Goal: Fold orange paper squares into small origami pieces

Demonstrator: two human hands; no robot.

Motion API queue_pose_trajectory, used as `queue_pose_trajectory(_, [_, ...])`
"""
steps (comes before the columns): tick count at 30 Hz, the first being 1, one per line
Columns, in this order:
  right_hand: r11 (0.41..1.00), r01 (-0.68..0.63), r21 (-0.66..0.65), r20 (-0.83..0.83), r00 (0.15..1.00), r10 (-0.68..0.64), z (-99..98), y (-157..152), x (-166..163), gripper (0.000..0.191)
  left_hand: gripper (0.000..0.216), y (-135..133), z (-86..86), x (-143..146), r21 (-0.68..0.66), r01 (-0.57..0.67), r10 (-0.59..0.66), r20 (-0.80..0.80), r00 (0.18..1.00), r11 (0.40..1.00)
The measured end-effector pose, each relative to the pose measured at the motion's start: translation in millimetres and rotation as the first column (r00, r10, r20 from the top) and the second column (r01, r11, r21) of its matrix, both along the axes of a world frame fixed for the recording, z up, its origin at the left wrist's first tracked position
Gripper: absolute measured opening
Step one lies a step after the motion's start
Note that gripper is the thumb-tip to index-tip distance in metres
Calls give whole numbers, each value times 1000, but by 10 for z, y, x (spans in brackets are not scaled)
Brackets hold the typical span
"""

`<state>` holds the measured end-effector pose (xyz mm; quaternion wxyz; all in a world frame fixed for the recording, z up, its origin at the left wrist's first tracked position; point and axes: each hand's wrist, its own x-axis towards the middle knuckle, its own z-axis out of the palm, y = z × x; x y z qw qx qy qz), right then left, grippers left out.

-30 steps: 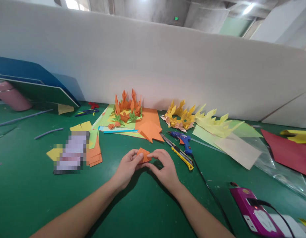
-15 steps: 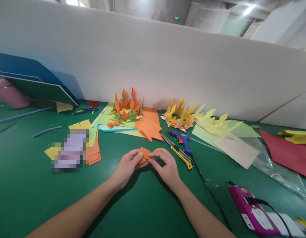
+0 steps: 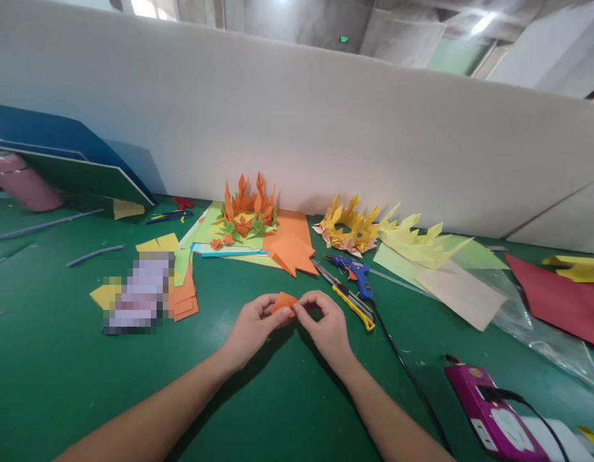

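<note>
A small folded orange paper piece [image 3: 283, 300] sits between both my hands just above the green table [image 3: 61, 385]. My left hand [image 3: 251, 324] pinches its left side with thumb and fingers closed. My right hand [image 3: 326, 324] pinches its right side, fingers curled. Much of the paper is covered by my fingertips.
Behind my hands lie orange paper sheets [image 3: 290, 247], an orange folded flower [image 3: 246, 205], a yellow folded flower [image 3: 349, 228] and pale yellow sheets [image 3: 422, 247]. A blue glue gun [image 3: 355, 273] and yellow utility knife [image 3: 352, 303] lie to the right. A purple power strip [image 3: 489, 410] sits at lower right, red paper [image 3: 557, 298] far right.
The orange piece has been folded smaller and my fingertips have closed in tighter around it. Both hands stay in nearly the same place.
</note>
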<state>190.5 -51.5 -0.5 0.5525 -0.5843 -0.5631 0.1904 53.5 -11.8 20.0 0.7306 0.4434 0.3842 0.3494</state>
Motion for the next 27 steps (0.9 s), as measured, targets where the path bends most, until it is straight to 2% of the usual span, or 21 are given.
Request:
queue_pose_trajectory(3, [1000,-13,-6,-13,1000,12,-6,5,-9,12,35,-9,-8,2,56,-7,10,-58,998,998])
queue_pose_trajectory(18, [989,-110,-99,-304,950,75,-63,36,-45,17,26,-2,-8,-4,45,-80,83,-75,994,996])
queue_pose_trajectory(21, [979,-149,-140,-406,910,80,-53,46,-39,21,24,-8,3,-4,53,-103,107,-84,991,993])
queue_pose_trajectory(24, [959,-219,-181,-542,836,89,-45,59,-28,28,23,-7,3,1,34,-124,126,-75,989,992])
queue_pose_trajectory(27, [945,-263,-192,-605,790,97,-33,63,-26,31,23,6,1,0,-2,-125,125,-39,991,992])
